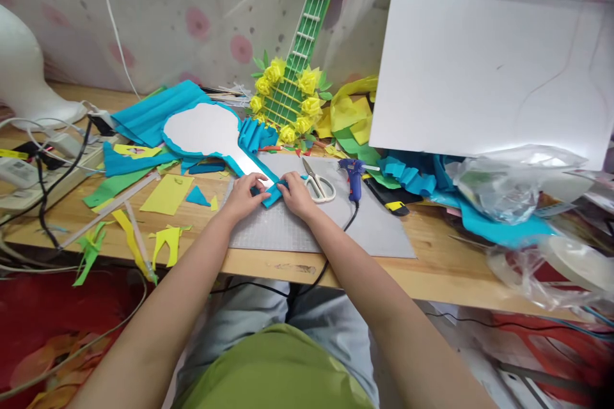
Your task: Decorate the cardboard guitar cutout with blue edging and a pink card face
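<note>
A white guitar-shaped board (pixel 204 130) edged with blue crepe paper lies on the table, its neck reaching onto the grey cutting mat (pixel 384 230). My left hand (pixel 247 197) is closed on the left edge of the neck near its end. On the other side, my right hand (pixel 295 194) pinches the blue paper at the neck's end. White-handled scissors (pixel 320 186) lie open just right of my right hand. Farther right, a blue glue gun (pixel 354 179) rests on the mat, its black cable running toward the front edge.
A green guitar with yellow flowers (pixel 292 92) leans at the back. Paper scraps (pixel 167 194) and a power strip (pixel 57 172) lie left. At right are a large white board (pixel 480 70), a black-and-yellow cutter (pixel 396 206), blue paper and plastic wrap (pixel 522 179).
</note>
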Demonstrator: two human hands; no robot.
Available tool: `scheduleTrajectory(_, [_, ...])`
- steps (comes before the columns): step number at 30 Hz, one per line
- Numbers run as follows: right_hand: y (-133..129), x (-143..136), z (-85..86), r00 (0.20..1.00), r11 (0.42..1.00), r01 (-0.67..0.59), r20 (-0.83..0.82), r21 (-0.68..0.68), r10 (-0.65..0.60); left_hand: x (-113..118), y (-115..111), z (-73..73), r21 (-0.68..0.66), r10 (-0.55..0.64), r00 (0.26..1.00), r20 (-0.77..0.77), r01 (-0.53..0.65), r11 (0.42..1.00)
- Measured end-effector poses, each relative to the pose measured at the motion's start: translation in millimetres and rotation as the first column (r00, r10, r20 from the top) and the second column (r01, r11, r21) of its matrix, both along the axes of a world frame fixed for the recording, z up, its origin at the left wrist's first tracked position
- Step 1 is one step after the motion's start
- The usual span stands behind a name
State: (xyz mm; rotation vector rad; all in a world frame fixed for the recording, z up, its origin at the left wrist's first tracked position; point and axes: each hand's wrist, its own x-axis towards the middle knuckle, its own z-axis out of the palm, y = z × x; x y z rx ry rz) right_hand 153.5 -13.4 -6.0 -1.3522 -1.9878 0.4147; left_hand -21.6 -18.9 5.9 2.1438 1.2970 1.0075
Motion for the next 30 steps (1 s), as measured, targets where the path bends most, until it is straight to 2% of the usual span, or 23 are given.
scheduleTrajectory(5, [-1.2,-2.4,-0.9,1.000,1.000,0.021,0.010,0.014,-0.021,1.4,1.0,-1.7,-0.018,0.023,0.999,0.046,-0.023,1.000])
scheduleTrajectory(23, [-1.4,-11.4,3.2,0.994,0.996,0.090,0.067,-0.024,-0.089,2.6,0.3,3.2,0.066,0.040,0.996,-0.074,-0.035,0.997])
scheduleTrajectory(30, [-1.3,-7.6,7.8,0.988,0.988,0.149,0.025,0.033,-0.150,4.9,-0.2,3.3,0.080,0.075,0.991,-0.109,-0.067,0.995])
